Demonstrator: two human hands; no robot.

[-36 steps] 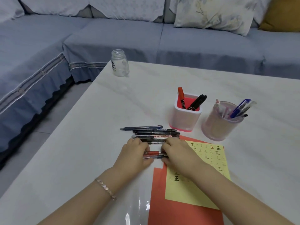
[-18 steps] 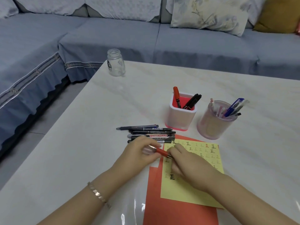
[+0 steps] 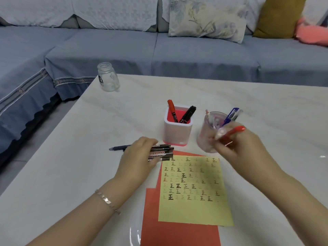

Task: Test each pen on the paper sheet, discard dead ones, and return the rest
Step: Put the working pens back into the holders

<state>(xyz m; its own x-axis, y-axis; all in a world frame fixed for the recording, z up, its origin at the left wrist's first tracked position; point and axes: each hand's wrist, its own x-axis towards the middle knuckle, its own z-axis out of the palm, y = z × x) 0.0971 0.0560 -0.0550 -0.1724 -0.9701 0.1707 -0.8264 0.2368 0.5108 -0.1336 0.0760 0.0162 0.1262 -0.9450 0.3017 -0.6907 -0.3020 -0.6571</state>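
A yellow paper sheet covered in small written marks lies on a red sheet on the table. My right hand holds a red pen just in front of the clear round cup, which has several pens in it. My left hand rests on a row of dark pens and markers lying left of the sheet; whether it grips one is unclear. A square pink-and-white holder contains a red marker and black markers.
An empty glass jar stands near the table's far left corner. A blue-grey sofa with cushions runs along the far and left sides. The table's left edge drops to the floor.
My right hand has lifted the red pen off the sheet and carried it right and away, up to the clear cup. My left hand has let go of it and shifted onto the pen row.
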